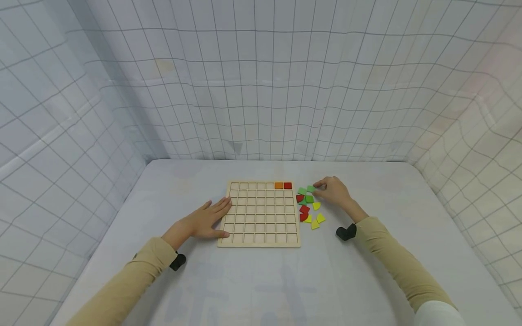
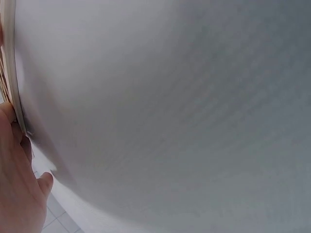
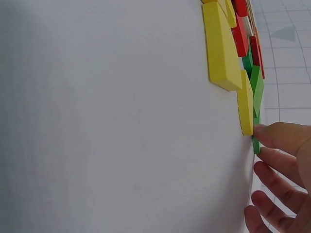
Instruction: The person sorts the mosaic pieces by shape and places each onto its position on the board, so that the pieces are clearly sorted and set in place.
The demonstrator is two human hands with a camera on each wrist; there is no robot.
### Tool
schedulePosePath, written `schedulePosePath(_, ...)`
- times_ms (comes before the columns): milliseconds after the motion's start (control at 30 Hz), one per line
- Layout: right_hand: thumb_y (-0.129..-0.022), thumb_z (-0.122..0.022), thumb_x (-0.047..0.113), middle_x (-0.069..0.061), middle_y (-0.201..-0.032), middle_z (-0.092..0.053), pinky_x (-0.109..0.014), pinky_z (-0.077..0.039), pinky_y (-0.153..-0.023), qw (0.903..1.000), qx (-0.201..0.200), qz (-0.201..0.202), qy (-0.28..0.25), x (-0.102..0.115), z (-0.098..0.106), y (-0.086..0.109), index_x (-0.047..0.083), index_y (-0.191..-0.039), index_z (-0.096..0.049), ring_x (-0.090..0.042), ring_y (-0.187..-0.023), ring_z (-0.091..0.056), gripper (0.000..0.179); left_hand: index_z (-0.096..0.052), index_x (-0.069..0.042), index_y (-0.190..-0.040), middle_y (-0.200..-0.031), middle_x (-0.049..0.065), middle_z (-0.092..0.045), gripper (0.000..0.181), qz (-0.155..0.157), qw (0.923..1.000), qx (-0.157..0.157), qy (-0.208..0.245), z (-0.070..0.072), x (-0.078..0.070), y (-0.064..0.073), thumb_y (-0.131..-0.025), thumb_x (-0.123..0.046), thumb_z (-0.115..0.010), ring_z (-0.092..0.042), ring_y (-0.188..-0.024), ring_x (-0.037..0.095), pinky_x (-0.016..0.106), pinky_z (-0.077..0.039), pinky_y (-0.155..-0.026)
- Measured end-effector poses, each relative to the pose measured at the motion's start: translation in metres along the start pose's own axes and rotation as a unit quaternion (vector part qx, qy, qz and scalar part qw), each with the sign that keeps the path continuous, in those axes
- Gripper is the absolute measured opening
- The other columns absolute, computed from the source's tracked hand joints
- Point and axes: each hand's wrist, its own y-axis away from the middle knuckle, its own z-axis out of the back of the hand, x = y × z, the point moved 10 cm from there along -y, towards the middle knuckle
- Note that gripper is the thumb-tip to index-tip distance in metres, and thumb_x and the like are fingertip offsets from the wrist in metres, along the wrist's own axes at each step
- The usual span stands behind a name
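A pale wooden grid board point(image 1: 261, 245) lies on the table with square cells. My left hand point(image 1: 207, 222) rests on its left edge, fingers spread and straight; the left wrist view catches this hand point(image 2: 19, 179) at the board's rim point(image 2: 10, 58). To the right of the board, my right hand point(image 1: 332, 192) pinches a light green tile point(image 1: 311, 189) at the far end of a loose group. In the right wrist view, thumb and index fingertip meet that green tile point(image 3: 256, 144), with a yellow tile point(image 3: 245, 104) close beside it. The other fingers are loosely bent.
An orange tile point(image 1: 279, 185) and a red tile point(image 1: 287, 185) sit in the board's far right cells. Loose green, red and yellow tiles lie along its right side, including a yellow quarter-round point(image 1: 321, 218). White grid-patterned curtains point(image 1: 261, 90) surround the table.
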Motion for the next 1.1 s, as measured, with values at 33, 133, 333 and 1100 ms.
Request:
schedulePosePath(33,-0.084,-0.071,0.023,-0.013,-0.107,-0.071,-0.038,-0.049,-0.076,1.0,0.0,0.0,0.0,0.0,0.0,0.0,0.006,-0.108,-0.074,-0.026,-0.092,-0.059,0.03,-0.014,-0.003,-0.154,-0.162,0.015,-0.007,0.098,-0.001,1.0,0.0,0.0,0.0,0.0,0.0,-0.088,-0.063,-0.054,-0.01,-0.15,0.033,0.06,-0.012,-0.118)
schedulePosePath(133,-0.084,-0.071,0.024,-0.013,-0.106,-0.071,-0.037,-0.049,-0.076,1.0,-0.001,-0.001,0.0,-0.001,0.001,-0.001,0.006,-0.107,-0.074,-0.026,-0.092,-0.059,0.029,-0.013,-0.003,-0.154,-0.162,0.015,-0.007,0.098,-0.001,1.0,-0.001,-0.002,0.001,0.0,0.0,-0.088,-0.063,-0.054,-0.01,-0.15,0.033,0.06,-0.012,-0.118)
schedulePosePath(333,-0.084,-0.071,0.024,-0.013,-0.105,-0.071,-0.037,-0.049,-0.075,1.0,0.0,-0.001,0.007,0.0,0.001,-0.001,0.005,-0.105,-0.075,-0.026,-0.091,-0.058,0.029,-0.013,-0.002,-0.154,-0.162,0.015,-0.007,0.097,-0.001,1.0,0.003,-0.005,0.002,-0.001,0.0,-0.089,-0.062,-0.054,-0.01,-0.15,0.033,0.06,-0.012,-0.118)
schedulePosePath(1100,-0.084,-0.071,0.029,-0.014,-0.107,-0.07,-0.038,-0.051,-0.075,0.9999,-0.01,0.003,0.003,0.013,0.01,-0.011,0.005,-0.104,-0.075,-0.028,-0.092,-0.06,0.031,-0.014,-0.001,-0.153,-0.162,0.017,-0.007,0.097,-0.002,1.0,0.005,0.001,0.001,-0.002,0.002,-0.089,-0.061,-0.054,-0.01,-0.149,0.034,0.061,-0.012,-0.117)
